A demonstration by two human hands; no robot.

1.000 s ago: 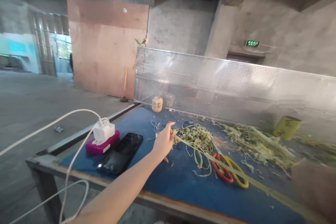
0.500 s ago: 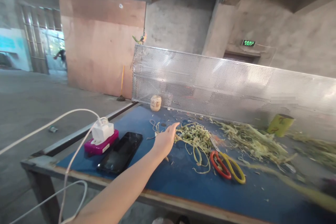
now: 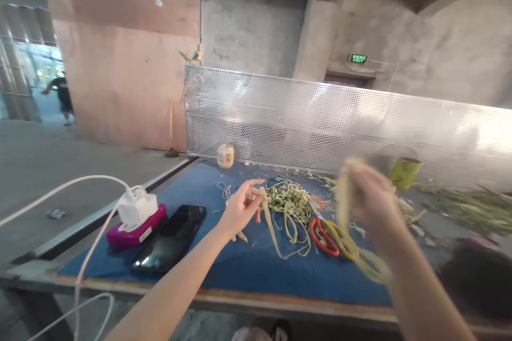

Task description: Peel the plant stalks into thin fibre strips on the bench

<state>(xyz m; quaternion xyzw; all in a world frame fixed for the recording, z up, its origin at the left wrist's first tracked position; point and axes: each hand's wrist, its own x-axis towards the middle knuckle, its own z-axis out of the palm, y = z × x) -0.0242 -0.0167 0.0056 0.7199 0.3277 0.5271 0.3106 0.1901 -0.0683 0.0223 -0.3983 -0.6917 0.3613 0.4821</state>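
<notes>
My left hand [image 3: 239, 208] reaches over the blue table top [image 3: 248, 269], thumb and finger pinched on the end of a pale green plant strip [image 3: 273, 232] that curls down beside it. My right hand [image 3: 366, 194] is raised over the table on the right, blurred by motion, and closed around a pale yellowish strip that trails down toward the front edge. Between the hands lie a heap of green plant trimmings [image 3: 290, 200] and scissors [image 3: 334, 234] with one red and one yellow handle.
A black phone [image 3: 170, 240], a pink box with a white charger [image 3: 136, 216] and cable sit at the left. A perforated metal screen [image 3: 320, 122] backs the table, with a small jar [image 3: 225, 155] and a yellow-green cup [image 3: 404, 172]. More stalks [image 3: 460, 208] lie right. A person [image 3: 60, 97] walks far left.
My right hand has come up into view from the lower right, pulling a strip with it. My left hand went from flat and pointing to pinching the strip's end. The view swung right.
</notes>
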